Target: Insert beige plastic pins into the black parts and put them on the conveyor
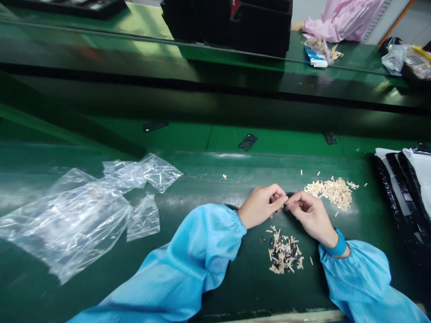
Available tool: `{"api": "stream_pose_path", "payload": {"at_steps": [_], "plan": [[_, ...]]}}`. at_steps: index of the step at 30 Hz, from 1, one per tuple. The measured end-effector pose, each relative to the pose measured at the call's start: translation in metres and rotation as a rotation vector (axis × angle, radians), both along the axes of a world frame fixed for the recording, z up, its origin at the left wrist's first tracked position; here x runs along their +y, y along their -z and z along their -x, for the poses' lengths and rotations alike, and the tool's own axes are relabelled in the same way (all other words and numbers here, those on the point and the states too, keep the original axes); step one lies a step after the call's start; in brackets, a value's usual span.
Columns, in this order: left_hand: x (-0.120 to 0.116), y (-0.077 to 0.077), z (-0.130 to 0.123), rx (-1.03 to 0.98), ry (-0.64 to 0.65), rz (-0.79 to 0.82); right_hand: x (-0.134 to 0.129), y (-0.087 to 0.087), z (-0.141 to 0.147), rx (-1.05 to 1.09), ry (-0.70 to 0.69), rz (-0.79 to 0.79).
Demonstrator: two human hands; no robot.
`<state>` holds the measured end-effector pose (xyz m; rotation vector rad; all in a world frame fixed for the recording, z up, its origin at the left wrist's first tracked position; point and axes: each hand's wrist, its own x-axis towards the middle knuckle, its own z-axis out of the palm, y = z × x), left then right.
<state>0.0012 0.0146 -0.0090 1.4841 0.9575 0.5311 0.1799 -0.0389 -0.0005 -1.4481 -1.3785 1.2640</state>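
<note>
Head view: the camera faces forward and down from above the blue sleeves [208, 246], near the green table [242, 291], apparently slightly tilted.

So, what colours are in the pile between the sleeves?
Pale beige mixed with black; the pile shows best in the head view.

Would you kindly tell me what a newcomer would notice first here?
Probably the bright blue sleeves at the bottom, with the left hand and right hand meeting right of centre. Next come the crumpled clear plastic at left and the pale heap beyond the right hand.
</note>
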Motion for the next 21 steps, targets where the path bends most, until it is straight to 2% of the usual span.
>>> {"api": "stream_pose_path", "payload": {"at_steps": [5, 10, 21], "plan": [[-0.0043, 0.0021, -0.001, 0.044, -0.068, -0.082, 0.0001, 0.0042, 0.0013, 0.018, 0.07, -0.023], [-0.0073, 0.0035, 0.0003, 0.037, -0.06, -0.199, -0.0016, 0.008, 0.0037, -0.014, 0.131, -0.062], [-0.0079, 0.0068, 0.0011, -0.013, -0.071, -0.272, -0.0027, 0.0086, 0.0022, -0.103, 0.077, -0.104]]}}
